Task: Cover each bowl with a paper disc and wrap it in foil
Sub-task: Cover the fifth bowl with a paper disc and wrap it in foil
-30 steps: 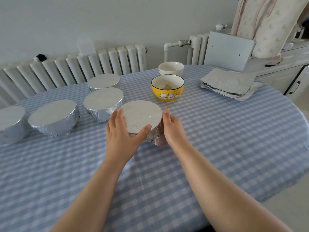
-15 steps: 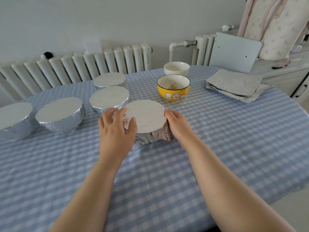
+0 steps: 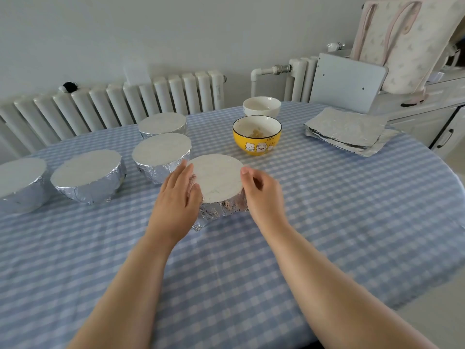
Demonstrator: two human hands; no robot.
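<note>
A bowl wrapped in crinkled foil (image 3: 221, 210) stands mid-table with a white paper disc (image 3: 216, 177) on top. My left hand (image 3: 178, 195) presses its straight fingers against the bowl's left side. At the right rim is my right hand (image 3: 261, 192), slightly blurred, its fingers loosely curled. Behind stand an uncovered yellow bowl with cat pictures (image 3: 256, 144) and an uncovered white bowl (image 3: 261, 107). Several wrapped bowls sit to the left, the nearest (image 3: 161, 152) close to my left hand.
A stack of foil sheets (image 3: 344, 129) lies at the right back of the checked tablecloth (image 3: 352, 210). More wrapped bowls (image 3: 85, 172) (image 3: 20, 180) (image 3: 162, 122) line the left side. A radiator (image 3: 125, 102) and a grey chair back (image 3: 347, 81) stand behind the table.
My right hand has come off its flat press on the bowl's right side and curled its fingers near the rim. My left hand stays against the left side.
</note>
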